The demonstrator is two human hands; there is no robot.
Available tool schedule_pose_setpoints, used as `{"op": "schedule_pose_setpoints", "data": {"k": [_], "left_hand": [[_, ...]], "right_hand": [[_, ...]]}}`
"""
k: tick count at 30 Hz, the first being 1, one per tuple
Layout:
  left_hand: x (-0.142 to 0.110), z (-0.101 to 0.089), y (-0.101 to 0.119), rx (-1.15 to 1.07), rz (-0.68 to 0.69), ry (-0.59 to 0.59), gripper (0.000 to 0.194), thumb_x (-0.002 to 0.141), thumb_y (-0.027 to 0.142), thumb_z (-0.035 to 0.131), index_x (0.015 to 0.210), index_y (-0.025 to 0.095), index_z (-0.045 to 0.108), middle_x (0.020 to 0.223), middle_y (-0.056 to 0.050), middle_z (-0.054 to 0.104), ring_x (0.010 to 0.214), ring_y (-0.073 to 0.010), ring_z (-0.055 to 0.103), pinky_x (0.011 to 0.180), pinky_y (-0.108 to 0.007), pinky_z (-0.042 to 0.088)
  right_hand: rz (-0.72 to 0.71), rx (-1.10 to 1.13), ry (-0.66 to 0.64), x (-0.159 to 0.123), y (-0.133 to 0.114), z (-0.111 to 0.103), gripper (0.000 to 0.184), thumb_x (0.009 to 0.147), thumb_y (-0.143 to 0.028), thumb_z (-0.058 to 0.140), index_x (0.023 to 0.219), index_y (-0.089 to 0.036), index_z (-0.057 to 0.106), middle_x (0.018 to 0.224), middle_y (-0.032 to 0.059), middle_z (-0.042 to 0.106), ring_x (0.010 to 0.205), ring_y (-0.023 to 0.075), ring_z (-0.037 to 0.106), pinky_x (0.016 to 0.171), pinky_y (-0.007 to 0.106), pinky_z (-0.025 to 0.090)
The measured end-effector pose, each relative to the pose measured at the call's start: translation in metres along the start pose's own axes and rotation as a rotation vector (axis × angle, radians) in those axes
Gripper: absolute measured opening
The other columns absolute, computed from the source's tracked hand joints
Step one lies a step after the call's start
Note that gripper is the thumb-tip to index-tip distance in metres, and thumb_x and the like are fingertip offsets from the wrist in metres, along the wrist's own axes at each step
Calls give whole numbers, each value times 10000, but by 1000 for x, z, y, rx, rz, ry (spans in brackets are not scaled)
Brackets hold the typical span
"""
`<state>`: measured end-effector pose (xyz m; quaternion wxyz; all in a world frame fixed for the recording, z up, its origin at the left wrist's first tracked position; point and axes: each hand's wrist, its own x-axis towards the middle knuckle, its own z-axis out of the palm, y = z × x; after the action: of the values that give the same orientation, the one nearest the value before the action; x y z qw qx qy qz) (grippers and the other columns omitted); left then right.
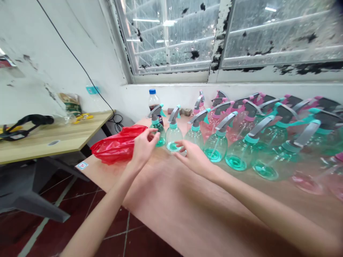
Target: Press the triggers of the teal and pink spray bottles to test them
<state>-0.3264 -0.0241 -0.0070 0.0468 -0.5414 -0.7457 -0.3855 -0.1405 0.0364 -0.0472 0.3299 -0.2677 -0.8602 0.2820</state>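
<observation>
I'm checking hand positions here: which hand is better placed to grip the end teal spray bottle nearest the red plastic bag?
Left hand: its fingers already touch that translucent teal spray bottle; the right hand is at the next one.

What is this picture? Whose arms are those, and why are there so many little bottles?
The picture comes from a camera worn on a person's head, looking down, so the two bare arms are that person's own. No machine is here. The left hand touches the first green spray bottle at the end of the row. The right hand has its fingertips at the foot of the next spray bottle. Neither bottle is lifted; both stand on the table. Many more spray bottles stand in rows, green ones in front and pink ones behind, all with grey triggers. A red plastic bag lies beside them, and a drink bottle with a blue cap stands near the window.
</observation>
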Motion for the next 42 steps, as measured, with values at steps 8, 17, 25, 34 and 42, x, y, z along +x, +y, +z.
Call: {"op": "schedule_pose_setpoints", "data": {"k": [8,17,25,34,42], "left_hand": [[23,37,44,292,-111,-228,743,847,687,451,1335,137,559,1022,-239,734,1041,-448,669,866,-527,494],[-4,1,54,455,-122,-343,704,846,709,411,1246,156,581,1019,-226,735,1012,-440,681,797,-470,512],[-96,-25,79,294,11,-485,668,846,763,385,1079,197,654,727,-88,699,691,-323,691,596,-364,471],[-135,16,150,-406,258,-617,632,730,481,762,1270,247,531,1255,-109,565,1166,-308,555,967,-461,476],[-154,66,237,-823,325,-804,470,785,317,683,1214,198,534,1140,-79,624,966,-230,630,801,-354,525]], "right_hand": [[66,14,152,9,-2,3,420,867,-291,632,1254,-166,530,1250,172,591,992,271,664,901,466,502],[46,7,100,-1,2,-4,689,798,-385,718,1379,-192,403,1363,202,509,1263,360,516,1015,548,422],[-99,221,-82,-65,-15,-27,568,748,-306,759,1241,-199,498,1258,123,606,1163,288,585,967,444,474],[69,137,-117,-178,-6,-107,674,723,-448,797,1270,-225,472,1236,116,582,1178,308,548,987,463,459],[33,136,-8,-245,17,-146,829,715,-517,798,1389,-243,401,1374,135,489,1292,330,460,1072,501,396]]}}
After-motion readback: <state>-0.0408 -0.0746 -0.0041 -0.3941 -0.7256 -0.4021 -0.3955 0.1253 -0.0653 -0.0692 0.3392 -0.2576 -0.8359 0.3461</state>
